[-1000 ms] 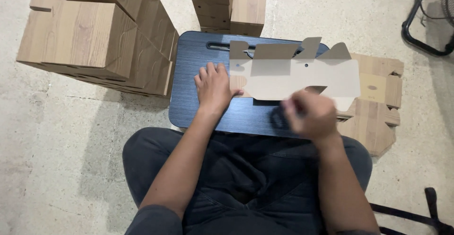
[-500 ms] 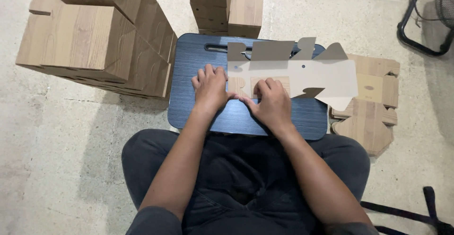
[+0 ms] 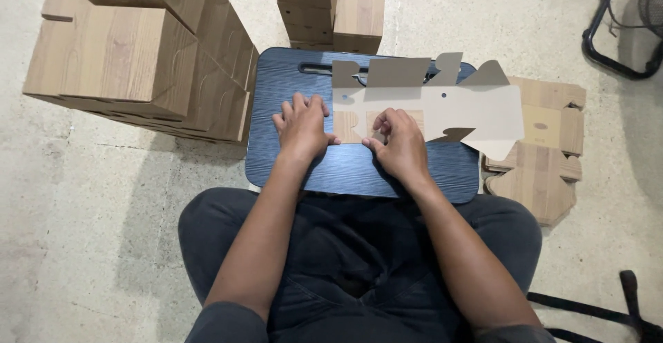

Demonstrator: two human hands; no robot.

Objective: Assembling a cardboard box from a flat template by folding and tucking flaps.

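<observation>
A flat die-cut cardboard blank, grey side up with a wood-grain panel folded over at its left end, lies across the far right part of the dark blue lap desk, its right end overhanging the desk edge. The right hand rests on the blank's left end, fingers curled with the tips pressing on the folded panel; whether they pinch an edge cannot be told from this angle. The left hand lies flat and open on the desk just left of the blank, its thumb reaching to the blank's lower corner. The desk sits on the seated person's lap. Right of the desk, a stack of flat blanks lies on the concrete floor. Left of the desk stands a pile of assembled wood-grain cartons; beyond the desk, further cartons.
</observation>
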